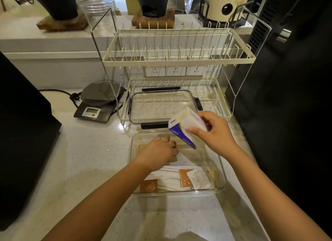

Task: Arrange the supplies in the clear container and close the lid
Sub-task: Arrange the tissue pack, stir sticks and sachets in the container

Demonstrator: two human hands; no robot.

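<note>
Clear container (221,170), worktop front edge, lid (161,106) off on rack. Right hand (213,133) grips tilted box (186,126); left hand (158,149) presses brown packets flat. Advice: lower box squarely into far corner.

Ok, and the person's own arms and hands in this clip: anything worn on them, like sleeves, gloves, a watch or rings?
Nothing worn that shows. Both forearms are bare up to the frame edge, no sleeves in view. The left hand and right hand have no gloves, and no watch, bracelet or rings are visible on the wrists or fingers.

Left hand (158,149) hides the brown packet (173,158) under it
</note>
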